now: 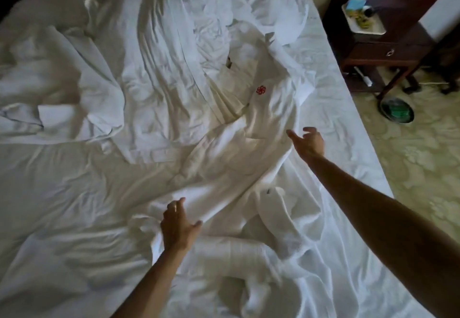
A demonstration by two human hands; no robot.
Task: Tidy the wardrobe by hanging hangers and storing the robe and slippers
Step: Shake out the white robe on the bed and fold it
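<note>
Robe (249, 148): one, white, heavier and slightly creamier than the linen around it, with a red pinwheel emblem (261, 90) on the chest. It lies crumpled and lengthwise on the bed (62, 205), collar end toward the far side, hem end bunched toward the near edge. A rolled or twisted part, possibly a sleeve, lies at its near end; the blur there makes this uncertain.

Hands: two, both bare-armed, both reaching over the robe.
- Left hand (178, 225): at the robe's near left edge, fingers spread and relaxed, tips touching or just over the fabric, nothing gripped.
- Right hand (307, 142): at the robe's right side, below the emblem, fingers splayed with a slight curl, close above the cloth, holding nothing.

Bedding: one white duvet (149, 56), heaped and creased, left of and beyond the robe; one fitted sheet under the robe.

Nightstand (383, 51): one, dark wood, with a drawer, well to the right of the robe's collar end, off the bed. One white tray (373, 27) of small items stands on it.

Dish (397, 113): one, round and dark, on the patterned floor beside the nightstand's legs.
</note>
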